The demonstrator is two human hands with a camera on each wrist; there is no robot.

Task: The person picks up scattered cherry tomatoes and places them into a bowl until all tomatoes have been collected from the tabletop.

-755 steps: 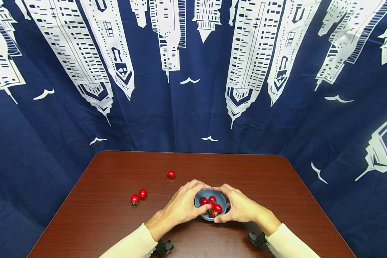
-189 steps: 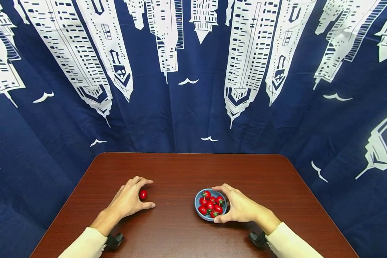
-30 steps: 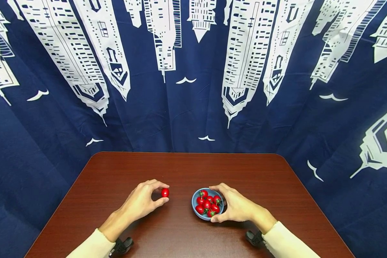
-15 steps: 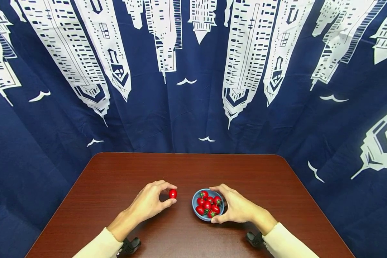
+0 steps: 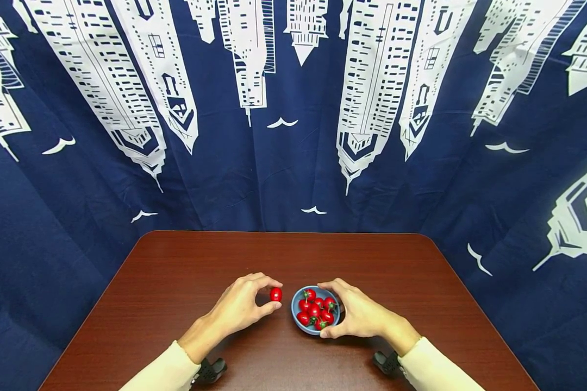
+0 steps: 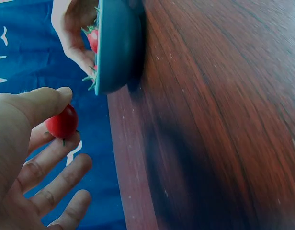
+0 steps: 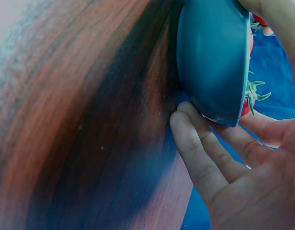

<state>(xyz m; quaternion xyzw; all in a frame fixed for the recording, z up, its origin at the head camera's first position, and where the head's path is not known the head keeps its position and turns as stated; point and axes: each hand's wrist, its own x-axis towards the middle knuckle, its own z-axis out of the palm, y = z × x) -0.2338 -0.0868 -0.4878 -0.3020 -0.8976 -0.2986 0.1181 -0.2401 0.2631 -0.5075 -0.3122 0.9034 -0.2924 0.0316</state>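
My left hand [image 5: 239, 305] pinches a red cherry tomato [image 5: 276, 294] between thumb and fingers, just left of the bowl. In the left wrist view the tomato [image 6: 62, 121] sits between the thumb and a fingertip, above the table, while the other fingers spread apart. A small blue bowl [image 5: 295, 316] stands on the table with several cherry tomatoes [image 5: 314, 309] in it, green stems on some. My right hand [image 5: 359, 312] holds the bowl from its right side, thumb at the near rim and fingers at the far rim. The right wrist view shows fingers against the bowl's outer wall [image 7: 212, 62].
The brown wooden table [image 5: 200, 255] has rounded far corners. Behind it hangs a dark blue cloth [image 5: 274, 179] printed with white buildings and birds. A black wrist device [image 5: 210, 372] shows below the left wrist, and another device [image 5: 387, 363] below the right.
The last loose tomato, on the table 6.3 s ago, is now in my left hand, which has moved right towards the bowl. Earlier loose tomatoes left the table. My right hand stays at the bowl.
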